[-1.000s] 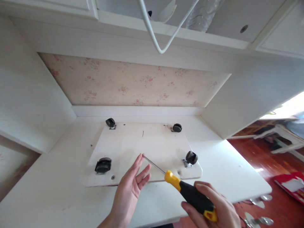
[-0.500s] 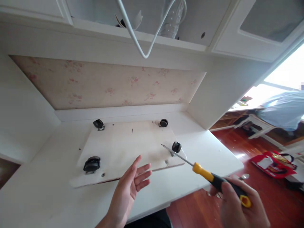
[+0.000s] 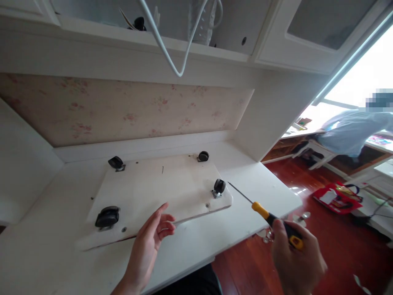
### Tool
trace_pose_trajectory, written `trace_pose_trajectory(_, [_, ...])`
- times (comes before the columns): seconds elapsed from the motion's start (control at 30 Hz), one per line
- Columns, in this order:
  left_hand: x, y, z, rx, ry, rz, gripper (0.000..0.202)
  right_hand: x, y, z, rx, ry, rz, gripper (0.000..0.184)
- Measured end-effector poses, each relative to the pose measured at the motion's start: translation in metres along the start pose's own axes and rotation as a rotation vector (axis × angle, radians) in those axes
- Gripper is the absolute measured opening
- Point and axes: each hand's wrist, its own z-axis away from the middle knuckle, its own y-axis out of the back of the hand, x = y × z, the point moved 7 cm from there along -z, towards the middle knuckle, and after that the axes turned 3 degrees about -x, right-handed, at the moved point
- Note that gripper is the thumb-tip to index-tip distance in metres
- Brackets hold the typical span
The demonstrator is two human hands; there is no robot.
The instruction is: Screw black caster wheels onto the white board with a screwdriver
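A white board (image 3: 166,184) lies on the white desk top (image 3: 245,164), its several black caster wheels pointing up. The front left caster (image 3: 107,217) and the front right caster (image 3: 220,186) are nearest to me. At the board's front edge hovers my left hand (image 3: 153,233), fingers loosely apart and holding nothing; whether it touches the edge I cannot tell. My right hand (image 3: 296,258) grips a screwdriver (image 3: 260,209) with a yellow and black handle. Its thin shaft points up and left, and the tip is a little right of the front right caster, apart from it.
Overhead, a white cable (image 3: 179,73) hangs from an open shelf holding a clear plastic bottle (image 3: 201,22). White side panels flank the desk. At right, a red bag (image 3: 336,198) sits on the wooden floor (image 3: 294,180); beyond, a person (image 3: 346,127) leans over another desk.
The view has shifted slightly to the right. My right hand has moved the screwdriver tip from in front of the front right caster to its right. The left hand's fingers have curled a little.
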Motion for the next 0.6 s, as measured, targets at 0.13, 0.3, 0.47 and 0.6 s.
trace_pose_trajectory(0.13, [0.001, 0.004, 0.002, 0.013, -0.004, -0.010, 0.047, -0.033, -0.017, 0.010, 0.021, 0.314, -0.017, 0.031])
trace_pose_trajectory(0.3, [0.002, 0.008, 0.003, 0.021, -0.008, -0.018, 0.044, -0.059, -0.030, 0.009, 0.021, 0.415, -0.019, 0.024])
trace_pose_trajectory(0.47, [0.001, 0.007, 0.003, 0.023, -0.013, -0.050, 0.043, -0.078, -0.038, 0.001, 0.010, 0.447, -0.067, 0.021])
trace_pose_trajectory(0.6, [0.007, 0.009, 0.005, 0.012, -0.058, -0.199, 0.041, -0.068, -0.030, -0.026, 0.031, 0.271, -0.102, 0.029])
